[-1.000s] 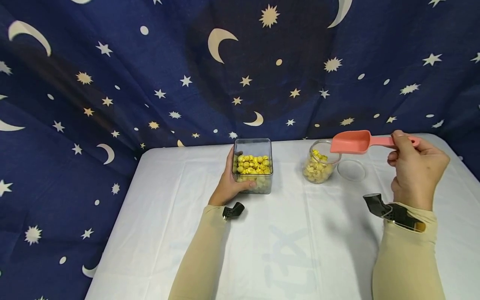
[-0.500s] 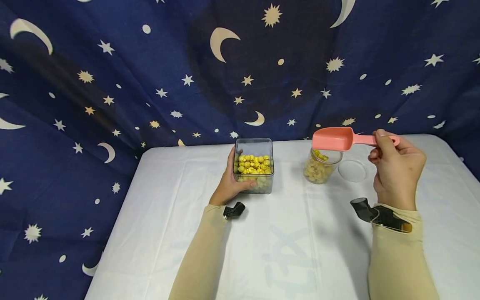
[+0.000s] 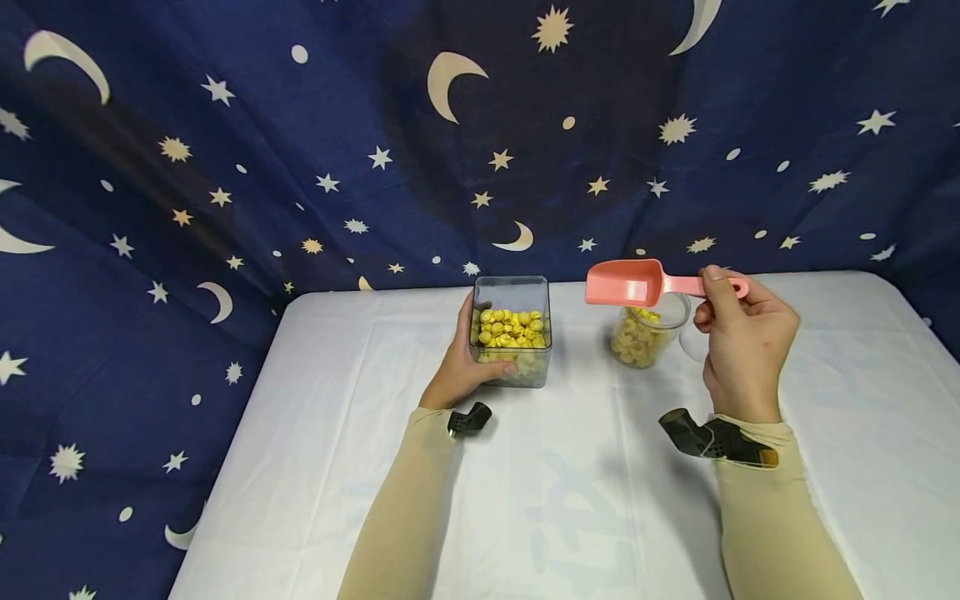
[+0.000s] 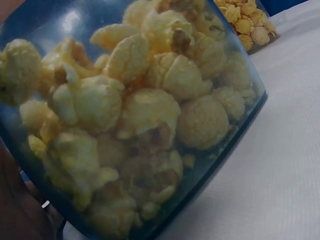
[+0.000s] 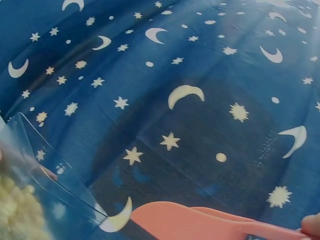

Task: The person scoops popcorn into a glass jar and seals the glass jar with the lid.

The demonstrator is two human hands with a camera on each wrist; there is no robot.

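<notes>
My left hand [image 3: 459,367] grips a clear square container [image 3: 550,367] at its left side, thumb across the front. Yellow popcorn [image 3: 512,329] partly fills it; through the wall the popcorn [image 4: 150,115] fills most of the left wrist view. A pink scoop [image 3: 626,283] hangs in the air right of the container, its bowl bare. My right hand [image 3: 750,346] pinches the scoop's handle between thumb and fingers. Behind the handle stands an open round jar [image 3: 637,342] with popcorn in it. The scoop [image 5: 190,222] also shows low in the right wrist view.
A clear round lid [image 3: 693,343] lies right of the jar, partly hidden by my right hand. White cloth [image 3: 555,500] covers the table. A dark blue curtain [image 3: 330,125] with moons and stars hangs along the back and left.
My right hand has moved left with the scoop, from right of the jar, past it, to between jar and square container. My left hand holds the container in the same place.
</notes>
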